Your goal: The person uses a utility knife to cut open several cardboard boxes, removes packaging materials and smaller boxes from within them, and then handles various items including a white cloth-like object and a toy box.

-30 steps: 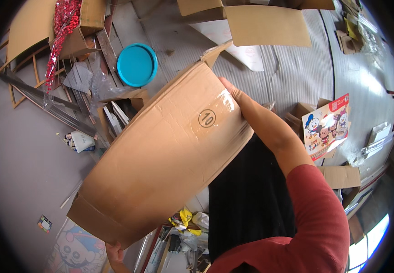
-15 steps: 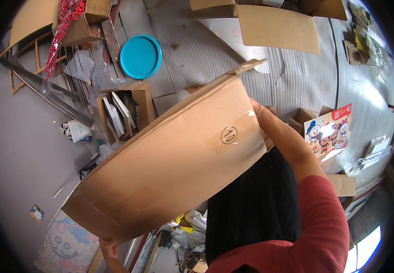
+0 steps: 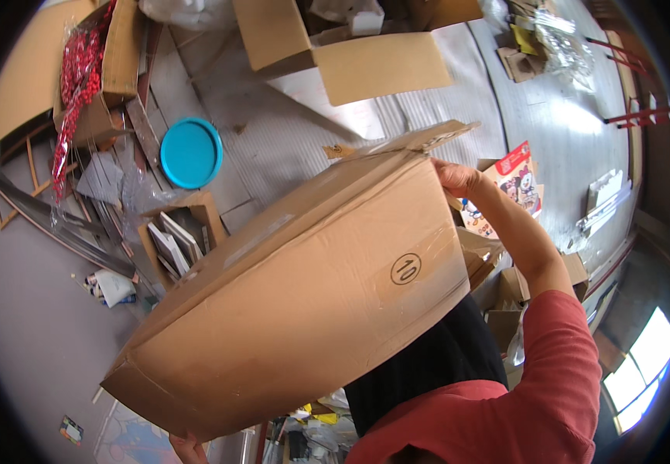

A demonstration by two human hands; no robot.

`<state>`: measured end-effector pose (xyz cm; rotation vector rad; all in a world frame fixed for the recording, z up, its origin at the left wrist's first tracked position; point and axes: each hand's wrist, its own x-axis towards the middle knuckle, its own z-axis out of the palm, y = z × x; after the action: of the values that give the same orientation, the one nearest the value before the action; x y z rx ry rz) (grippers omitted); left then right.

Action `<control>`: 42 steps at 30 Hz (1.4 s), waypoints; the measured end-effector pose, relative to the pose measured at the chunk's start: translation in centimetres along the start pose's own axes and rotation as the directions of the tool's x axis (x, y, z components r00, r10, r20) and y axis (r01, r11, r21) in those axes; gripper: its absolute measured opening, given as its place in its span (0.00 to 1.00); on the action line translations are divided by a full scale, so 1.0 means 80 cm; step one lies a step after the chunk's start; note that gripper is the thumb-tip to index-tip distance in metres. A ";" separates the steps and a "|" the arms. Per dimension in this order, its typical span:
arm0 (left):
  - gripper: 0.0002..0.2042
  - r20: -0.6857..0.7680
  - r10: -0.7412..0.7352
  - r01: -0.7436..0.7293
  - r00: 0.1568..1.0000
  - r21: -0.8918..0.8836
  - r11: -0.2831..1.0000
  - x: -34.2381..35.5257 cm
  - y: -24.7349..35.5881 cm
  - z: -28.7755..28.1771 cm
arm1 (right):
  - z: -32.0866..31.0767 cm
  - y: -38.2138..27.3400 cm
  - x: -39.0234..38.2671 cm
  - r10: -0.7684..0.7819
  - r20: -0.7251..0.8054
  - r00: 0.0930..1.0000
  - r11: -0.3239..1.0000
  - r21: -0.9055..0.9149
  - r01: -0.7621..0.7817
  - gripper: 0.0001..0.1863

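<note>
A large brown cardboard box (image 3: 296,309) is held up at a slant in front of my body, its lower left end nearer the floor side and a flap sticking out at its upper right. My right hand (image 3: 459,179) grips the upper right edge, with fingers partly hidden behind the box. Beneath the lower left corner, my left hand (image 3: 188,447) supports the box; only part of it shows. Both hands are closed on the cardboard. What lies inside the box cannot be seen.
A round turquoise lid or tray (image 3: 191,153) lies on the floor. Near it stands a small carton (image 3: 210,216) holding flat panels. An open carton (image 3: 381,66) is at the far side, and red berry-like decorations (image 3: 80,85) hang from another at the left. Wooden strips lie along the left.
The box has tilted, so more of its upper side shows, and it sits slightly lower. The surroundings have shifted left and down in the view. Both hands keep their hold.
</note>
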<state>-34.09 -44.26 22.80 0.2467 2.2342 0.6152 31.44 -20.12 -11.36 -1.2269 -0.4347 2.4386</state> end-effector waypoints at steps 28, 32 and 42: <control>0.12 -0.149 0.959 -0.965 0.240 -0.147 0.218 -0.309 0.273 0.216 | -0.126 -0.058 -0.376 -0.579 -0.810 0.090 0.680 -0.419 0.602 0.13; 0.14 -0.058 0.993 -0.979 0.106 -0.182 0.094 -0.376 0.331 0.247 | -0.075 -0.104 -0.423 -0.736 -0.667 -0.116 0.604 -0.724 0.333 0.31; 0.13 -0.003 0.981 -0.925 -0.192 -0.332 -0.182 -0.408 0.421 0.281 | 0.110 -0.159 -0.458 -0.922 -0.104 0.372 0.293 -0.815 0.500 0.39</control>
<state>3.82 -19.11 48.10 2.0273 1.1270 1.5066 46.83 -26.67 24.76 -1.4291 -1.4298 0.9284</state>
